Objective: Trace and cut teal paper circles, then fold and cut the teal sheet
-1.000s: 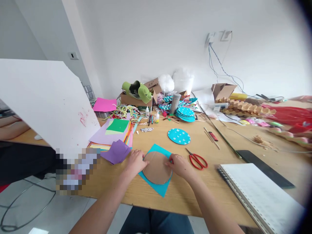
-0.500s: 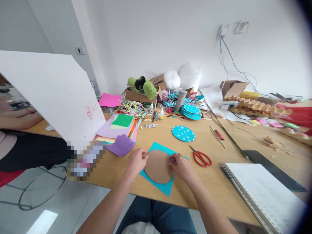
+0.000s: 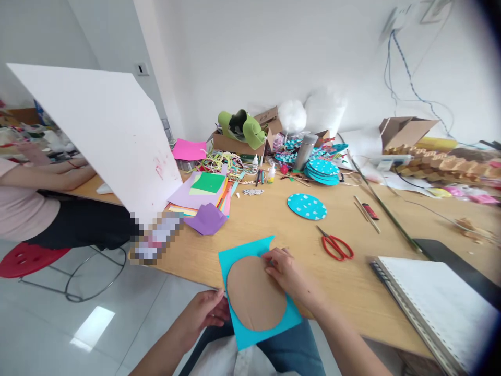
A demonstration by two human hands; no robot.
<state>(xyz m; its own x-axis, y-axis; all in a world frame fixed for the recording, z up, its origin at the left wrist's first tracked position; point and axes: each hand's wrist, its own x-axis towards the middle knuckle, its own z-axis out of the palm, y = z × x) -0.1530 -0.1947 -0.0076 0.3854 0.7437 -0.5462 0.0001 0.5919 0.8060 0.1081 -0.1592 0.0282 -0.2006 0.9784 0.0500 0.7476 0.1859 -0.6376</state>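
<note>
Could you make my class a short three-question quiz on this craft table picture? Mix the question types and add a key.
1. As seen in the picture, at which edge of the cardboard disc are the fingers of the right hand?
A. Lower left
B. Upper right
C. Lower right

2. True or false: the red-handled scissors lie on the table, nearer the person than the spotted disc.

3. Fill in the colour: the cardboard disc lies against a ____ sheet that reaches out past its rim.

Key: 1. B; 2. True; 3. blue.
</note>
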